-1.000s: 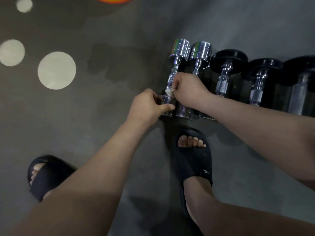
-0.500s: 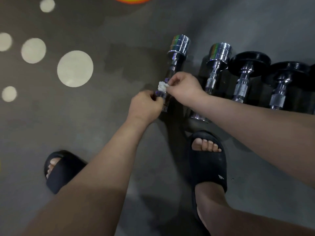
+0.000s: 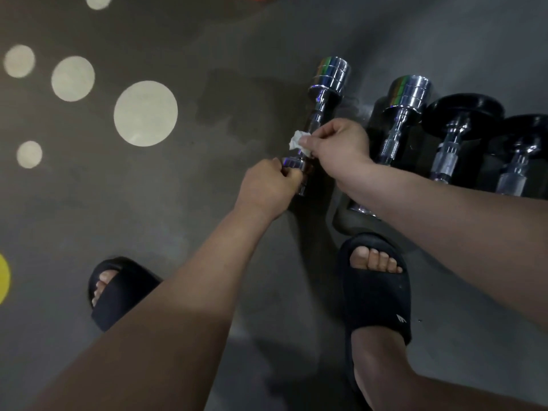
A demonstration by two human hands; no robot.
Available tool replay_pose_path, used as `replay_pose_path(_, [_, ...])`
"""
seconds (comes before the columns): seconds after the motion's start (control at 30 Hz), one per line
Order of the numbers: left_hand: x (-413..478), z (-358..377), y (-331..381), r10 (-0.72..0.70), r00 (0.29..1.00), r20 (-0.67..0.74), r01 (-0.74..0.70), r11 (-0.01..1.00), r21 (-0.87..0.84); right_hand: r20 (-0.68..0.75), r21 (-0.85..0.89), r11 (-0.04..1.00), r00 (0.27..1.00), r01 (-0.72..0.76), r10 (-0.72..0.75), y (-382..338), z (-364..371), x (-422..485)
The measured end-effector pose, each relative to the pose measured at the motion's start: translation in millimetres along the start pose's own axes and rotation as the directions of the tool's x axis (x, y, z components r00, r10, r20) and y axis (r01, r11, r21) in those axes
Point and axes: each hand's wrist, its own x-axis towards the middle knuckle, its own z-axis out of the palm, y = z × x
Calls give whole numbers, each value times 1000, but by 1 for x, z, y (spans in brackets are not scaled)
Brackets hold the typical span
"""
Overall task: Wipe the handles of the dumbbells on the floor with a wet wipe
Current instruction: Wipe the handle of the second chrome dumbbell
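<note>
— Hands?
— My left hand (image 3: 268, 185) is gripping the near end of the first chrome dumbbell (image 3: 329, 75) on the floor (image 3: 192, 203). My right hand (image 3: 335, 143) is pinching the crumpled wet wipe (image 3: 298, 143) at its handle (image 3: 316, 117).
— Change?
— That dumbbell is now lying apart from the second chrome dumbbell (image 3: 407, 93); a second ago they were touching. I am judging its handle easier to wipe all round.

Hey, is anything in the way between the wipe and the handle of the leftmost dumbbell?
Nothing visible. The right hand pinches the wipe right at that handle; the left hand holds the dumbbell by its near end, below the wipe, not between them.
</note>
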Motion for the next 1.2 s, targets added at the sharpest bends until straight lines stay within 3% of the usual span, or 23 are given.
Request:
replay_pose_path(0.13, [-1,-1,1,9,1000,3,-9,1000,11,-115,57,997,993,43,-36,-15,-9,10])
replay_pose_path(0.23, [-3,3,1,33,999,3,-33,999,5,-108,108,994,994,-5,17,-26,-20,19])
replay_pose_path(0.3, [-4,5,2,34,999,-6,-34,999,-6,-26,238,971,999,-20,27,-30,-21,16])
replay_pose_path(0.37, [-3,4,2,27,1000,-10,-27,1000,-6,160,507,857,987,-91,10,-35,-20,6])
replay_pose_path(0.43, [-3,4,1,20,1000,-5,-20,1000,-5,296,612,770,955,-183,-8,-32,-18,-1])
replay_pose_path(0.47, [-3,3,1,19,1000,-6,-19,1000,-1,298,565,805,954,-183,8,-28,-17,-1])
replay_pose_path(0.53, [-3,3,2,18,1000,-9,-18,1000,9,193,306,948,981,-82,22,-18,-20,4])
replay_pose_path(0.6, [-3,4,2,19,1000,-8,-19,1000,13,85,3,994,990,112,-112,-9,-23,10])
replay_pose_path(0.73, [-1,4,2,14,1000,2,-14,1000,20,108,-269,826,868,495,-485,0,-22,8])
replay_pose_path(0.87, [-1,3,2,15,1000,20,-15,999,32,232,-369,599,694,711,-681,14,-22,1])
replay_pose_path(1.07, [-1,3,1,50,998,30,-52,996,66,343,-397,471,603,788,-720,9,-29,17])
replay_pose_path(1.2, [-3,6,-3,83,996,33,-86,993,79,259,-493,547,715,676,-650,-12,-34,44])
